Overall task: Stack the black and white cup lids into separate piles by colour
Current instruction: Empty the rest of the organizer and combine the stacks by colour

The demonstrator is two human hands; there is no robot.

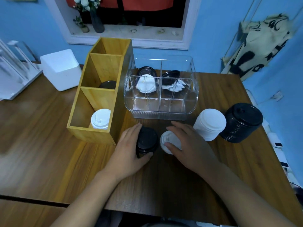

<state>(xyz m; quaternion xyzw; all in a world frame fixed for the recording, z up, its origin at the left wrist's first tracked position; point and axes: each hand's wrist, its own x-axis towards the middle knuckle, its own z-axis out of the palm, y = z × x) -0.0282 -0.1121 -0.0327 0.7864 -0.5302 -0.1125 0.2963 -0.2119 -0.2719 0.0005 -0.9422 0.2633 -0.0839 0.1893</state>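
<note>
My left hand [129, 149] grips a short stack of black lids [146, 140] on the wooden table, fingers behind it and thumb in front. Just to its right, my right hand [185, 145] holds a white lid [166, 140], thumb on top and fingers curled over its far side. A tall pile of white lids [209, 124] and a tall pile of black lids [241, 122] stand side by side at the right. More black and white lids lie in the clear plastic organizer [161, 102]. The wooden divided box [98, 89] holds a white lid [100, 119] in front and a black lid [108, 84] in its middle section.
A white square container [61, 69] stands at the back left beside a white rack [14, 69]. The table's right edge [270, 145] runs close behind the black pile. A windowsill with a vase [96, 22] lies behind the boxes.
</note>
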